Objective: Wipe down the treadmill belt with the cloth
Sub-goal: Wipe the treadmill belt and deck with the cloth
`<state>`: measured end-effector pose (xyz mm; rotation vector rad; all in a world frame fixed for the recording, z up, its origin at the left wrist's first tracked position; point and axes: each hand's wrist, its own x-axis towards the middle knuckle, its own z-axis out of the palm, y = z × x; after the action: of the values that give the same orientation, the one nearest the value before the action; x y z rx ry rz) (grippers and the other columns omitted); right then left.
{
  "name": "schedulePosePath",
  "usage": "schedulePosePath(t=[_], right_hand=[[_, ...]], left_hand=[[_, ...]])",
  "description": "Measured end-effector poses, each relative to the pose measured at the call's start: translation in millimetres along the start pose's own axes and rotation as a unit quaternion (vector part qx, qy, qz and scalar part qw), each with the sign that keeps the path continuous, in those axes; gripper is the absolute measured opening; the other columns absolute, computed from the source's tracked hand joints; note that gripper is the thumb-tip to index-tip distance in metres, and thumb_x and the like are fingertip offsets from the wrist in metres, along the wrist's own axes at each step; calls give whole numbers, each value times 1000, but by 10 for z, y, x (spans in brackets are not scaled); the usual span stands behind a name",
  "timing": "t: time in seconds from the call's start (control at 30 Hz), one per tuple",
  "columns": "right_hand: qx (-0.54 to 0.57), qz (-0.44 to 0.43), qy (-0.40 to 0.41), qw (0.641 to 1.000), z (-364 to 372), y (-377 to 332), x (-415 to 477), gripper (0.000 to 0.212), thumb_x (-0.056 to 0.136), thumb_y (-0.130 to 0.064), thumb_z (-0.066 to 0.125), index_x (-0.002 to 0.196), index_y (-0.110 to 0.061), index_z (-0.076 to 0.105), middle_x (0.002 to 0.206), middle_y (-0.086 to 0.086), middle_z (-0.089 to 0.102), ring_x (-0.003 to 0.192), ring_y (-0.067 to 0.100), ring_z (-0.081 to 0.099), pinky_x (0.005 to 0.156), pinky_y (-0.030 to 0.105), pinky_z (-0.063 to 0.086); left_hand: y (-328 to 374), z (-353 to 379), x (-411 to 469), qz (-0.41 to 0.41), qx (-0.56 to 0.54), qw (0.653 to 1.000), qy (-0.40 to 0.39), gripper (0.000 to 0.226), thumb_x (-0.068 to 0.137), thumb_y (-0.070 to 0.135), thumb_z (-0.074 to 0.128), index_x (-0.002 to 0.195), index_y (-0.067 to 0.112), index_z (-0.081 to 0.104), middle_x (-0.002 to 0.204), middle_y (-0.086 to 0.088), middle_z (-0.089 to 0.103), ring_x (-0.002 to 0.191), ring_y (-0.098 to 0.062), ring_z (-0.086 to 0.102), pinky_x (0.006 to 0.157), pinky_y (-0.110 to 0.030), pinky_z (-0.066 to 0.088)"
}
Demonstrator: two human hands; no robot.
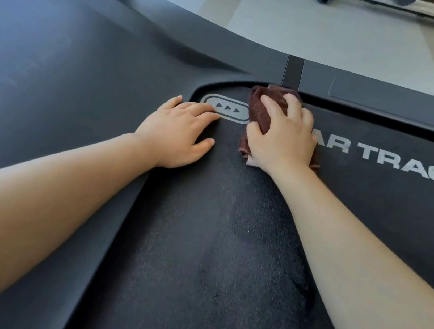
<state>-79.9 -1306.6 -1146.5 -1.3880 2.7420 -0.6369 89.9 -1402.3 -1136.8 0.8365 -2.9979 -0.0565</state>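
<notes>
The black treadmill belt (212, 247) fills the lower middle of the head view, with grey printed letters and an arrow mark near its far end. A bunched dark brown cloth (260, 109) lies on the belt by the far edge. My right hand (283, 137) presses down on the cloth, fingers curled over it. My left hand (178, 131) rests flat on the belt beside it, fingers spread and touching the arrow mark, holding nothing. A damp-looking darker streak runs along the belt between my forearms.
The smooth dark motor cover (58, 58) rises to the left of the belt. A grey side rail (386, 101) borders the belt's far edge. Beyond it is pale floor (313, 24), with the base of other equipment (400, 6) at the top right.
</notes>
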Motion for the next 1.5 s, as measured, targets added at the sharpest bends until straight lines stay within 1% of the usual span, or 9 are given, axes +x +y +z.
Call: schedulePosePath(t=[0.13,0.2,0.33,0.43,0.67,1.0,1.17,1.27,1.5], right_hand=[[12,-34,-1,999,14,-173,-549,53,84,-46,48,137,-40,41,153,-2,26,135,28,22,100,53,30],[9,-41,8,999,50,-249,-719,54,83,-46,48,136,-40,42,152,-2,27,134,28,23,98,53,30],[12,-35,9,999,138,-375,-481,54,82,-45,49,136,-39,44,152,-1,29,134,29,25,99,54,31],[24,-41,1,999,223,-488,-141,53,83,-46,48,136,-39,44,152,-2,28,134,28,25,102,53,30],[37,-82,-27,996,195,-475,199,51,84,-46,46,135,-39,45,150,-5,30,134,25,26,104,50,31],[35,-57,-26,997,-203,96,-817,52,86,-44,47,137,-40,42,153,-6,24,138,22,19,101,51,30],[26,-26,-5,999,-428,574,-1163,52,85,-44,48,137,-41,42,152,-9,26,137,20,20,101,51,31],[20,-3,8,1000,-503,769,-1131,53,85,-43,49,137,-41,41,151,-8,27,137,21,21,102,51,33],[14,-9,30,999,-365,906,-433,52,83,-44,49,135,-39,44,149,-5,32,134,24,27,100,50,33]], left_hand=[[17,-123,-264,-8,-24,999,-42,58,91,47,38,142,21,35,151,4,32,140,-15,26,116,-36,9],[44,-131,-561,4,-13,999,-33,57,90,47,38,141,21,37,149,4,36,139,-14,27,116,-38,13],[30,-138,-898,21,26,999,6,50,87,36,53,133,16,51,138,-1,51,133,-20,41,110,-41,27],[22,-157,-848,7,16,1000,14,48,87,34,51,133,19,50,137,2,50,131,-18,42,105,-36,29],[24,-115,-852,16,41,998,36,47,88,37,45,132,21,50,137,4,49,132,-16,39,103,-36,28],[177,-79,-856,1,84,996,12,49,90,41,41,135,20,48,139,0,47,134,-23,35,105,-44,26],[766,47,-714,-15,4,999,-30,63,89,52,31,142,18,34,150,-8,29,138,-26,26,108,-52,26],[1002,114,-414,2,-77,997,-22,59,91,51,36,145,28,28,154,2,22,142,-19,17,109,-57,20],[957,275,122,-4,-85,996,21,59,90,55,34,144,34,28,154,8,23,142,-15,15,113,-55,8]])
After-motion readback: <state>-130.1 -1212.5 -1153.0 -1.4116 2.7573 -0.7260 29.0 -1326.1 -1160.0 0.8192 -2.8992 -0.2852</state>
